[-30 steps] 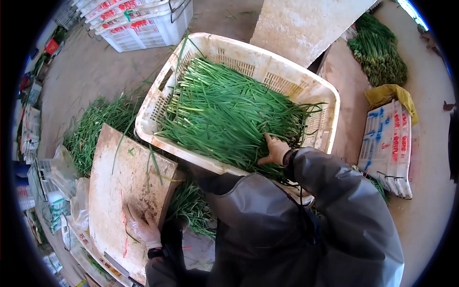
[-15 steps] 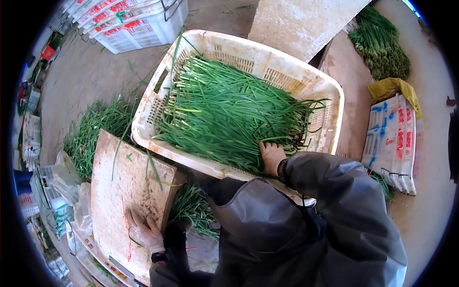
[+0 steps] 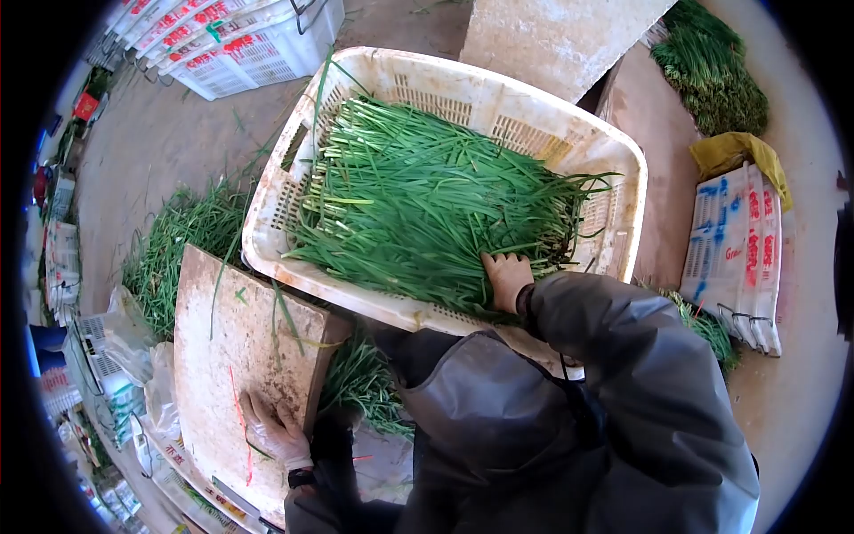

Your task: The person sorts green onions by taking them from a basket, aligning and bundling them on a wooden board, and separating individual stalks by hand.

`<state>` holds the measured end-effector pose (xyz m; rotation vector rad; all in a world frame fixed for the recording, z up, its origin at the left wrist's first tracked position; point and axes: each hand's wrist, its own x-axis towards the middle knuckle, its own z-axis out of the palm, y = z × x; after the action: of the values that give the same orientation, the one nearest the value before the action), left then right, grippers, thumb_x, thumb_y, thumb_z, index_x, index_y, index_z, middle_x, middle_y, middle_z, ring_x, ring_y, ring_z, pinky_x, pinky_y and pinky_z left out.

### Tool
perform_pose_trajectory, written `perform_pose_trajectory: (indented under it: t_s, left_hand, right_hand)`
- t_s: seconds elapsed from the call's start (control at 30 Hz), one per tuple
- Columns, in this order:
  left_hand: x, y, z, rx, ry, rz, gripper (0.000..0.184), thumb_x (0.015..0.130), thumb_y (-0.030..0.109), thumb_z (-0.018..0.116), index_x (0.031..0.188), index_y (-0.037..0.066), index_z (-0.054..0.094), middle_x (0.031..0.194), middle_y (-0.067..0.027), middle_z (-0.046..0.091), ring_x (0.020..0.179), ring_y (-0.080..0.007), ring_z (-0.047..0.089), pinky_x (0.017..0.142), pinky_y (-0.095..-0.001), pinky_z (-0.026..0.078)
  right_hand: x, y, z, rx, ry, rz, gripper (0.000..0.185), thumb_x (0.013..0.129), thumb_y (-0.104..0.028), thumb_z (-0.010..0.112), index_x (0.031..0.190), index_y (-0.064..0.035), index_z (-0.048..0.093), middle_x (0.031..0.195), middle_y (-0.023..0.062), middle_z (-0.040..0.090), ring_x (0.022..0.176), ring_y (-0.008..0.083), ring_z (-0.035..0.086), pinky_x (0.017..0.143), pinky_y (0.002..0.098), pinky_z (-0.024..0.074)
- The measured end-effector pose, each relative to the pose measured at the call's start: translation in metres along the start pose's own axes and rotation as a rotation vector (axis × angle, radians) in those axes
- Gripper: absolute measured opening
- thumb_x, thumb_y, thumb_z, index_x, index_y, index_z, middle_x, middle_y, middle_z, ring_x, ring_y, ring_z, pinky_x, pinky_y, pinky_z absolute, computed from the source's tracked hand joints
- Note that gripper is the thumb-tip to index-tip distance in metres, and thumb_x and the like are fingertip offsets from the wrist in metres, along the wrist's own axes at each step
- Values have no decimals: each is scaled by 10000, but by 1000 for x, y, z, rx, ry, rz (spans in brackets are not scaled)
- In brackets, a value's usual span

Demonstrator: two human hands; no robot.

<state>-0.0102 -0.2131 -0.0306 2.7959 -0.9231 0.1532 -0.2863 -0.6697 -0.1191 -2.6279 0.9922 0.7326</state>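
My right hand (image 3: 508, 279) is at the near side of a white plastic basket (image 3: 614, 133), its fingers curled into the garlic chives (image 3: 427, 196); the fingertips are hidden among the leaves. The chives lie in a thick layer, pale stem ends mostly to the left and some darker ends to the right. My left hand (image 3: 274, 433) rests on a worn, dirt-stained board (image 3: 240, 329), fingers stretched out. A thin red string (image 3: 237, 396) lies beside its fingers.
Loose chives (image 3: 182, 258) pile up left of the basket. Stacked white crates (image 3: 249, 53) stand at the upper left, more crates (image 3: 734, 249) at the right under a yellow cloth (image 3: 738, 156). A chive heap (image 3: 712, 76) lies upper right, beyond a pale slab (image 3: 556, 40).
The view has shifted slightly. My right hand's fingers look more curled into the chives. My left hand stays on the board.
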Motion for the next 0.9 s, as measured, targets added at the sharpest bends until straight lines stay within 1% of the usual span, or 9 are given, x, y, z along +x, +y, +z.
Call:
perform_pose_trajectory:
  t_s: [0.1, 0.13, 0.23, 0.4, 0.53, 0.63, 0.77, 0.8, 0.9]
  left_hand:
    - [0, -1, 1, -9, 0, 10, 597, 1057, 336, 529, 1521, -29, 438, 1570, -300, 395, 1447, -487, 381, 1202, -540, 308]
    - [0, -1, 0, -14, 0, 7, 596, 1057, 335, 529, 1519, -30, 441, 1569, -300, 397, 1446, -488, 382, 1201, -540, 309]
    - [0, 1, -1, -21, -4, 1, 589, 1057, 330, 530, 1513, -34, 448, 1565, -301, 401, 1443, -489, 386, 1198, -540, 311]
    - [-1, 0, 0, -23, 7, 9, 572, 1054, 312, 531, 1499, -41, 459, 1554, -300, 415, 1435, -488, 395, 1193, -535, 316]
    - [0, 2, 0, 4, 35, 22, 537, 1067, 310, 533, 1437, -80, 509, 1532, -299, 452, 1422, -471, 428, 1188, -506, 341]
    - [0, 2, -1, -3, 27, 18, 547, 1062, 309, 536, 1460, -63, 493, 1540, -298, 441, 1428, -475, 417, 1191, -514, 332]
    - [-1, -1, 1, -22, 13, 9, 579, 1049, 310, 545, 1507, -34, 459, 1557, -300, 415, 1445, -479, 391, 1201, -528, 312]
    - [-1, -2, 1, -25, 14, 10, 582, 1049, 311, 546, 1509, -34, 457, 1558, -300, 415, 1447, -478, 391, 1202, -528, 311]
    - [-1, -2, 2, -19, 16, 9, 580, 1050, 313, 545, 1504, -38, 462, 1556, -300, 418, 1447, -477, 390, 1199, -529, 313]
  right_hand:
    - [20, 15, 4, 51, -57, -41, 811, 701, -289, 868, 1390, -104, 483, 1193, 149, 687, 1143, 361, 654, 942, 532, 510]
    - [23, 20, 1, 132, -86, -64, 793, 703, -226, 851, 1399, -88, 497, 1167, 175, 710, 1122, 366, 677, 907, 496, 540]
    - [38, 33, -17, 203, -210, -66, 801, 696, -196, 827, 1419, -76, 504, 1136, 198, 723, 1100, 375, 692, 888, 468, 559]
    - [82, 69, -44, 214, -387, -328, 846, 611, -238, 890, 1382, -70, 587, 1174, 192, 727, 1118, 348, 693, 935, 423, 561]
    - [86, 67, -83, -20, -274, -172, 838, 640, -213, 867, 1411, -69, 573, 1180, 201, 721, 1150, 365, 674, 922, 439, 564]
    - [88, 72, -71, 86, -234, -212, 808, 654, -193, 848, 1406, -73, 577, 1188, 207, 716, 1134, 376, 679, 911, 445, 564]
    - [62, 61, -23, 212, -80, -116, 846, 707, -178, 807, 1477, -59, 478, 1190, 225, 710, 1120, 395, 679, 921, 453, 554]
    - [54, 55, -25, 202, -176, -64, 888, 727, -182, 802, 1515, -54, 414, 1191, 222, 711, 1126, 394, 677, 931, 452, 550]
    - [39, 45, -28, 231, -164, -32, 890, 726, -201, 821, 1508, -56, 423, 1175, 223, 716, 1113, 392, 682, 924, 447, 552]
